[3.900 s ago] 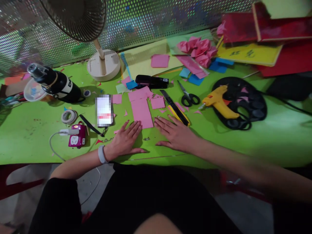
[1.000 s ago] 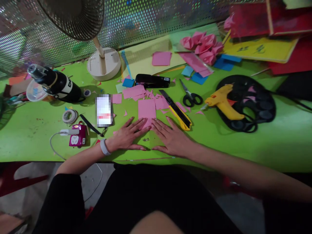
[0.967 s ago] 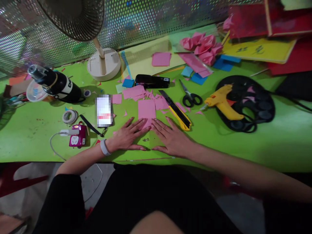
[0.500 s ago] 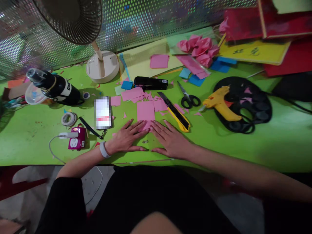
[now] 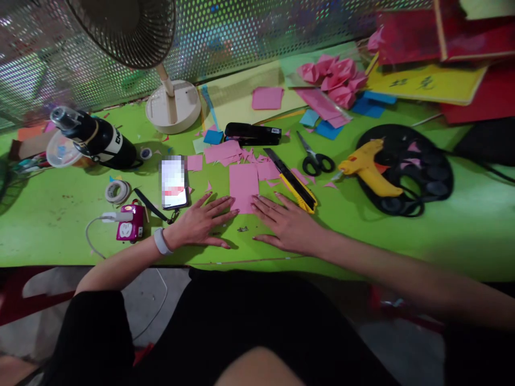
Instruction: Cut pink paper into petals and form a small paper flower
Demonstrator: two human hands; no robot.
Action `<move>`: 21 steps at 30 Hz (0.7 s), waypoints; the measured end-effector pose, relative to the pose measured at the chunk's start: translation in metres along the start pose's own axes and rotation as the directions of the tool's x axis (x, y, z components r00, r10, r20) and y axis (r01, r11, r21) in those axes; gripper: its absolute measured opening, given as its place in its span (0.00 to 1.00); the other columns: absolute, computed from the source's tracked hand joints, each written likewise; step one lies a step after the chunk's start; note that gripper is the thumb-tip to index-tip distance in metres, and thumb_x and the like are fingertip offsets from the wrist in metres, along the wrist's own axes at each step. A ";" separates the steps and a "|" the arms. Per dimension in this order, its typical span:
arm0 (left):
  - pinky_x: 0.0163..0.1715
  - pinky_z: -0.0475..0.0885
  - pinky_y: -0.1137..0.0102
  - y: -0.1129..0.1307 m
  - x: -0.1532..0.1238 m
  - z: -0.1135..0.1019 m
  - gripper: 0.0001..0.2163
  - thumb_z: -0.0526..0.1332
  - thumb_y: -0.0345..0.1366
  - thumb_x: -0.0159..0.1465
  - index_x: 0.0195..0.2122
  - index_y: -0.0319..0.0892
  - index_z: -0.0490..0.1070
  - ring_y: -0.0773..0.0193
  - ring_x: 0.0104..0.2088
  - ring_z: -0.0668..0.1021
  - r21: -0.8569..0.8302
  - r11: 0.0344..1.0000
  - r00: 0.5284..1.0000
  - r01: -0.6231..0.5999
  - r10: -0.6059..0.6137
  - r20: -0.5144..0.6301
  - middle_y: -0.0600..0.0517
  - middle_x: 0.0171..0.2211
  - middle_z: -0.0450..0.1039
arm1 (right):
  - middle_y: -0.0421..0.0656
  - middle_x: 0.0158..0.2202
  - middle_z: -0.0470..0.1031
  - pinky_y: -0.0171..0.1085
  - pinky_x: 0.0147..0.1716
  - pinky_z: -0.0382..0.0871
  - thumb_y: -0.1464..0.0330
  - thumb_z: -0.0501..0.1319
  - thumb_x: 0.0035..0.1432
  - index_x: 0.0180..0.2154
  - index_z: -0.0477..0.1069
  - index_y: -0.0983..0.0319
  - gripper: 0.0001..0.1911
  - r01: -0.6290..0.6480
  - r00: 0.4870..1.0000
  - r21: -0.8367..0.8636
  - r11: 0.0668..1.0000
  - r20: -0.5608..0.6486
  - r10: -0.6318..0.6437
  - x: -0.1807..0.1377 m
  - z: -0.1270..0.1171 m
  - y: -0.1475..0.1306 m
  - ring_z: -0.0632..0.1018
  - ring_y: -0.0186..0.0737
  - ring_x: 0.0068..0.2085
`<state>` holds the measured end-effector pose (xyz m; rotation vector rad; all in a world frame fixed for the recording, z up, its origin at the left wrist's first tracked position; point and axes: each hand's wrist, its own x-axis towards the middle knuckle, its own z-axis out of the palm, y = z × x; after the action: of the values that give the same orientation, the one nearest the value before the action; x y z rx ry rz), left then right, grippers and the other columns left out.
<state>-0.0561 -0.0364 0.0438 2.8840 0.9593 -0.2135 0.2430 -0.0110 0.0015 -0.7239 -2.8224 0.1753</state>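
A pink sheet of paper (image 5: 243, 185) lies flat on the green table between my hands. My left hand (image 5: 203, 221) rests palm down with fingers spread, its fingertips at the sheet's lower left edge. On the other side, my right hand (image 5: 287, 222) is also flat and spread, fingertips at the lower right edge. Neither hand grips anything. Beyond the right fingers lies a yellow and black utility knife (image 5: 293, 182). Pink paper scraps (image 5: 225, 152) are scattered behind the sheet, in front of a black stapler (image 5: 252, 134).
Left of my hands are a phone (image 5: 174, 182), a tape roll (image 5: 117, 191), a magenta plug adapter (image 5: 131, 222), a black bottle (image 5: 100, 140) and a fan (image 5: 173, 107). To the right lie scissors (image 5: 315, 158), a yellow glue gun (image 5: 372, 167) on a black palette (image 5: 438, 161), and folded pink paper flowers (image 5: 336, 75).
My hands have moved apart from the middle of the sheet towards its sides, uncovering its lower part. The whole view has shifted slightly.
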 end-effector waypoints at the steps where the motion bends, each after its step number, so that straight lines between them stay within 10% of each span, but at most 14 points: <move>1: 0.73 0.42 0.47 -0.001 0.000 0.001 0.46 0.44 0.69 0.66 0.75 0.41 0.48 0.48 0.74 0.54 -0.003 1.000 1.000 -0.011 0.011 -0.014 0.41 0.75 0.45 | 0.61 0.67 0.67 0.59 0.65 0.62 0.54 0.50 0.73 0.64 0.67 0.72 0.31 -0.028 1.000 0.053 0.998 0.013 0.028 0.005 -0.007 0.002 0.70 0.56 0.66; 5: 0.73 0.43 0.47 -0.003 0.003 0.002 0.47 0.44 0.70 0.66 0.75 0.38 0.44 0.48 0.74 0.55 -0.021 0.998 0.997 -0.059 0.058 -0.044 0.40 0.74 0.47 | 0.53 0.43 0.84 0.46 0.42 0.78 0.62 0.56 0.70 0.46 0.77 0.65 0.15 -0.466 0.876 0.298 0.833 0.287 0.387 0.041 -0.034 0.005 0.84 0.49 0.42; 9: 0.73 0.46 0.48 -0.004 0.004 0.001 0.47 0.43 0.70 0.66 0.75 0.37 0.45 0.48 0.73 0.58 -0.036 0.997 0.998 -0.066 0.066 -0.008 0.38 0.74 0.48 | 0.44 0.25 0.79 0.35 0.23 0.72 0.62 0.58 0.70 0.34 0.73 0.63 0.14 -0.745 0.643 0.466 0.477 0.692 0.328 0.072 -0.033 0.005 0.79 0.37 0.22; 21: 0.73 0.45 0.49 -0.005 0.002 0.004 0.48 0.43 0.70 0.65 0.76 0.39 0.41 0.48 0.73 0.58 -0.030 0.997 0.998 -0.067 0.067 -0.012 0.40 0.74 0.46 | 0.42 0.19 0.75 0.31 0.20 0.65 0.64 0.60 0.68 0.27 0.67 0.62 0.16 -0.848 0.512 0.404 0.344 0.795 0.327 0.054 -0.030 0.028 0.74 0.32 0.17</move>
<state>-0.0580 -0.0314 0.0392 2.8871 0.8585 -0.1772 0.2176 0.0418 0.0361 -1.6928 -2.2092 1.9584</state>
